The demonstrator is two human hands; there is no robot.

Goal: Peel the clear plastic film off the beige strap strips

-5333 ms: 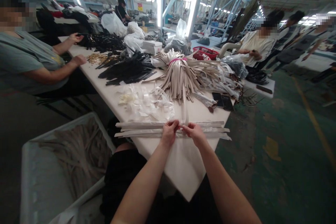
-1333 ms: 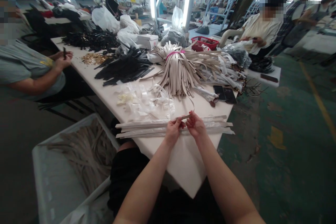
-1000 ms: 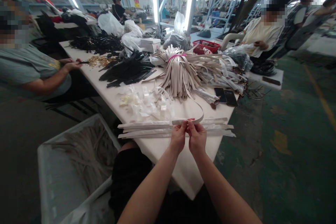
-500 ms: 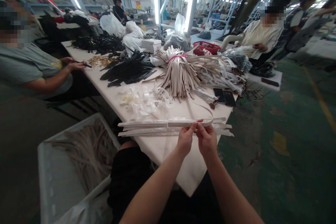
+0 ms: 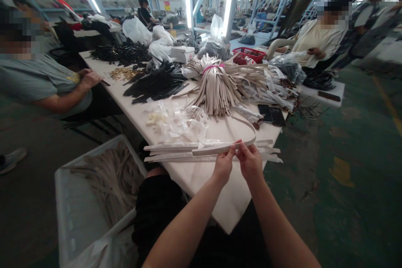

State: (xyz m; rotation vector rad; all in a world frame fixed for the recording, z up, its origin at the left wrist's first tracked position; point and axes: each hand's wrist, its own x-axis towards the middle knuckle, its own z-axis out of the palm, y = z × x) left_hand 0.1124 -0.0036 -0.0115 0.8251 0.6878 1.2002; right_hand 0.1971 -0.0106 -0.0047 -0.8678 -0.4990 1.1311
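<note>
Both my hands pinch one long beige strap [image 5: 209, 150] above the near part of the table. My left hand [image 5: 225, 162] grips it with thumb and fingers, and its flat end sticks out to the left. Close beside it, my right hand [image 5: 250, 160] holds the same strap, which bends up in a loop and runs back toward the pile. Under and behind the hands lie several wrapped pale strips [image 5: 169, 158], side by side across the table. A large bundle of beige straps [image 5: 216, 92] with a pink tie stands farther back.
Crumpled clear film [image 5: 176, 123] lies left of the bundle, with black straps [image 5: 157, 83] behind. Two dark phones [image 5: 271, 114] rest at the table's right edge. A white bin [image 5: 67, 201] of straps stands at lower left. A co-worker [image 5: 47, 79] sits at left; another person [image 5: 326, 37] stands at right.
The strap's left end has tilted slightly downward and shifted left in my hands. My hands stay close together on it. The camera view has shifted a little.
</note>
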